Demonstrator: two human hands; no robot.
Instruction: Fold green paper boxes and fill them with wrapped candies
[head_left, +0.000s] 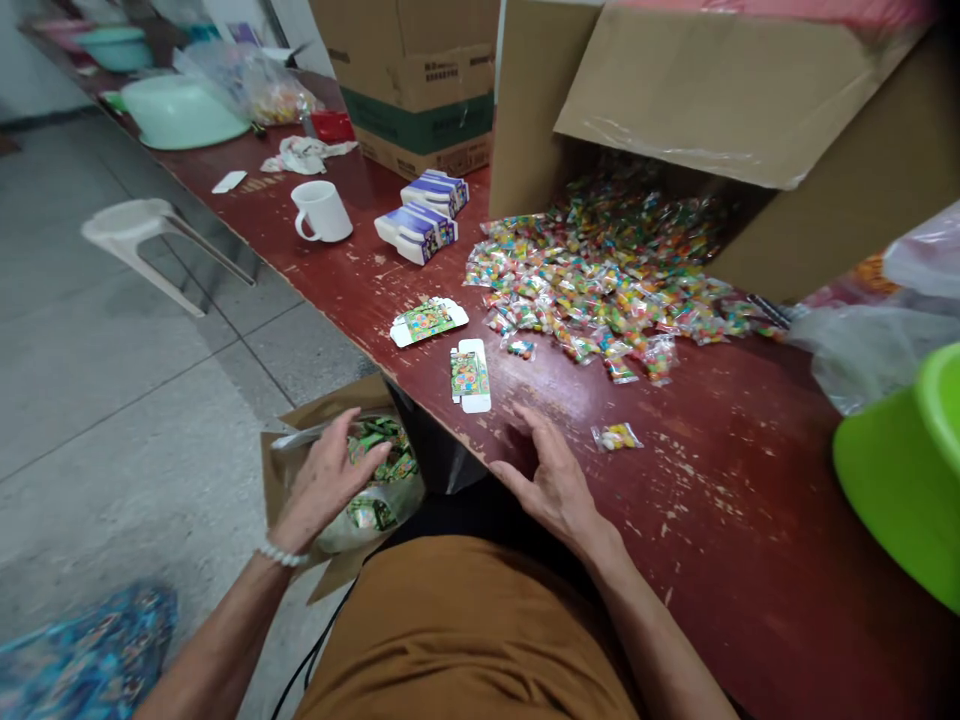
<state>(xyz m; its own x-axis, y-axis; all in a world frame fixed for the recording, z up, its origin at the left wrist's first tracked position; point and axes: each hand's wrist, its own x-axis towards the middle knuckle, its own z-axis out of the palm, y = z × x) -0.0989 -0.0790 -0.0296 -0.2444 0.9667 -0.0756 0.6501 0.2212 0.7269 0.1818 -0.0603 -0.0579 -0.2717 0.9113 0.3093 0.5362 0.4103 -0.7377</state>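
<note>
My left hand (330, 475), with a beaded bracelet at the wrist, hangs over a floor carton (274, 490) lined with plastic and holding green packets (386, 455). Its fingers are apart and nothing shows in them. At the table's front edge my right hand (551, 475) is also open, thumb and fingers spread. Just beyond it lies a flattened green-and-white small box (469, 375), and a second one (429, 320) rests farther back. A bag of yellow and white candies (617, 437) sits to the right of my right hand. Behind is a heap of candy bags (592, 270).
The heap spills from a tipped cardboard box (690, 95). A white mug (322, 212), purple-and-white cartons (420, 230) and another cardboard box (424, 90) stand at the back. A green basin (892, 480) is at the right. On the floor at left stands a white stool (135, 225).
</note>
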